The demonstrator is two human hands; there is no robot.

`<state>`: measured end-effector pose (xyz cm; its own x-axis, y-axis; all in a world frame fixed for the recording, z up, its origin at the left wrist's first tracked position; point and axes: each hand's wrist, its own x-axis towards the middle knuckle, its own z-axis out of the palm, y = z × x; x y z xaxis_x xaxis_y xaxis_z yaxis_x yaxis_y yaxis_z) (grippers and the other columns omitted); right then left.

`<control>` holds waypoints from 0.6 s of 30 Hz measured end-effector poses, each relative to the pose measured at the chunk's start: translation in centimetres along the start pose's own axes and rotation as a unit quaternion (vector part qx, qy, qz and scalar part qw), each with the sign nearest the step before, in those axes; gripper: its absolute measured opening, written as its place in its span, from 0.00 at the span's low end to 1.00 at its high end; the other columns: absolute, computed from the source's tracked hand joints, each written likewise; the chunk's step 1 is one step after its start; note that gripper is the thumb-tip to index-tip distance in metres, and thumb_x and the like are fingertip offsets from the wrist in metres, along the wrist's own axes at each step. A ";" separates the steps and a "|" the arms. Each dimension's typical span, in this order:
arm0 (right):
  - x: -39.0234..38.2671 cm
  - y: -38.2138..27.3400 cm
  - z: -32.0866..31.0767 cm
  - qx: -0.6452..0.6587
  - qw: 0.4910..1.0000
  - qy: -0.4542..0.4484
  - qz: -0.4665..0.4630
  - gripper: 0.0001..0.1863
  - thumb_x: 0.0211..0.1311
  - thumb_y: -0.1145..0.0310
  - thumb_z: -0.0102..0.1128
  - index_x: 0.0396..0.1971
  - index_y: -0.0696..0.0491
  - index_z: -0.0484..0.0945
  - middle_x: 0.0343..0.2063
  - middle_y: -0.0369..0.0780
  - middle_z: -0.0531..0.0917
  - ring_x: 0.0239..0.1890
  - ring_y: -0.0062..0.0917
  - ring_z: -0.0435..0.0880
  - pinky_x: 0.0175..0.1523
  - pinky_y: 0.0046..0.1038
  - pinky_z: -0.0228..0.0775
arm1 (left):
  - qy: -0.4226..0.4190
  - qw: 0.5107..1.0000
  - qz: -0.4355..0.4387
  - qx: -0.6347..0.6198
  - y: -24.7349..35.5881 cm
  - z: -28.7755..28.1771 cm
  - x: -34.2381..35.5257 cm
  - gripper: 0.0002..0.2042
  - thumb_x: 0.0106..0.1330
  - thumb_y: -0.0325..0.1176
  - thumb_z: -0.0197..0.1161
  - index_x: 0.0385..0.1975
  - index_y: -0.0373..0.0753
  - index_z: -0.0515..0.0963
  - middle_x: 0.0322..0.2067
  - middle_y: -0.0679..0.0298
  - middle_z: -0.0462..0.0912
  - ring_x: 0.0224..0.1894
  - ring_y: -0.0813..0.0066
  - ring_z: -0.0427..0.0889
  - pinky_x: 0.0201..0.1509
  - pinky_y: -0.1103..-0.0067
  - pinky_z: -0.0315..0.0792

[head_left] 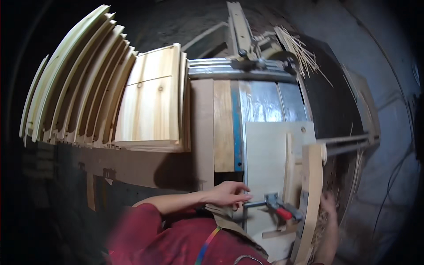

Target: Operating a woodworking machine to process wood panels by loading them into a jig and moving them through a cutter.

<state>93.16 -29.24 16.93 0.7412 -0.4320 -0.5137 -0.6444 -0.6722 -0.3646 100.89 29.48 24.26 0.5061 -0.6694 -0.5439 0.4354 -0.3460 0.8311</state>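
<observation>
Left head-worn fisheye: looks down from above, near hands (pixel 227 193) and metal table (pixel 263 99).

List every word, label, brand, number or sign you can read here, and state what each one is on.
None: no readable text shows anywhere.
Front wooden panel: a dark line and knots, no lettering I can make out.
Red-handled clamp: any marking is too small to read.
Silver rail: any marking is too blurred to read.
Rainbow strap: colour bands, no legible words.

Dim, bent fisheye view, black at the rim — metal table (pixel 264 99) glaring, right hand (pixel 328 205) blurred.
</observation>
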 end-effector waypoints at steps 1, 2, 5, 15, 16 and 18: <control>2.0 5.4 1.9 0.079 0.994 -0.007 -0.078 0.20 0.68 0.58 0.70 0.45 0.63 0.85 0.37 0.45 0.90 0.39 0.25 0.85 0.46 0.34 0.79 | 0.027 0.999 -0.002 -0.031 -0.7 -1.5 -0.8 0.28 0.78 0.50 0.65 0.65 0.31 0.76 0.38 0.64 0.89 0.34 0.82 0.83 0.40 0.81 0.79; 3.2 3.5 3.2 0.043 0.997 0.004 -0.070 0.16 0.68 0.61 0.69 0.35 0.62 0.85 0.27 0.43 0.87 0.32 0.21 0.81 0.39 0.33 0.76 | 0.084 0.994 -0.018 -0.068 -2.2 -2.8 -2.5 0.28 0.78 0.50 0.65 0.65 0.32 0.76 0.38 0.66 0.89 0.34 0.83 0.82 0.41 0.82 0.78; 2.4 1.2 0.1 -0.020 0.993 0.037 -0.114 0.13 0.69 0.66 0.67 0.32 0.62 0.84 0.23 0.43 0.85 0.29 0.19 0.76 0.35 0.32 0.72 | 0.169 0.980 -0.051 -0.087 -5.0 -5.3 -5.9 0.25 0.80 0.47 0.64 0.61 0.29 0.77 0.38 0.66 0.89 0.33 0.84 0.80 0.41 0.82 0.77; -17.3 -16.2 -28.5 0.095 0.852 0.446 -0.256 0.17 0.79 0.63 0.59 0.46 0.65 0.81 0.37 0.44 0.88 0.39 0.26 0.82 0.47 0.33 0.75 | 0.126 0.976 0.053 -0.168 -4.4 3.3 -9.2 0.22 0.79 0.40 0.65 0.61 0.28 0.76 0.41 0.58 0.89 0.37 0.81 0.86 0.41 0.83 0.80; -19.9 -20.8 -27.5 0.176 0.847 0.410 -0.289 0.17 0.80 0.62 0.59 0.49 0.64 0.81 0.38 0.41 0.88 0.40 0.24 0.83 0.48 0.31 0.76 | 0.133 0.976 0.059 -0.164 -3.5 4.2 -10.0 0.22 0.79 0.40 0.65 0.61 0.28 0.76 0.41 0.58 0.89 0.37 0.81 0.86 0.41 0.83 0.80; -21.3 -26.5 -25.3 0.284 0.825 0.326 -0.365 0.19 0.80 0.59 0.60 0.52 0.62 0.82 0.41 0.39 0.88 0.42 0.19 0.83 0.49 0.28 0.76 | 0.133 0.960 0.200 -0.141 -2.0 5.9 -11.3 0.21 0.79 0.36 0.65 0.63 0.29 0.75 0.42 0.58 0.88 0.39 0.79 0.87 0.43 0.82 0.81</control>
<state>99.22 -17.45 57.21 0.7950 -0.3928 0.4622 0.1710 -0.5859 -0.7921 89.93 33.84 29.46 0.8307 -0.5074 -0.2292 0.3318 0.1207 0.9356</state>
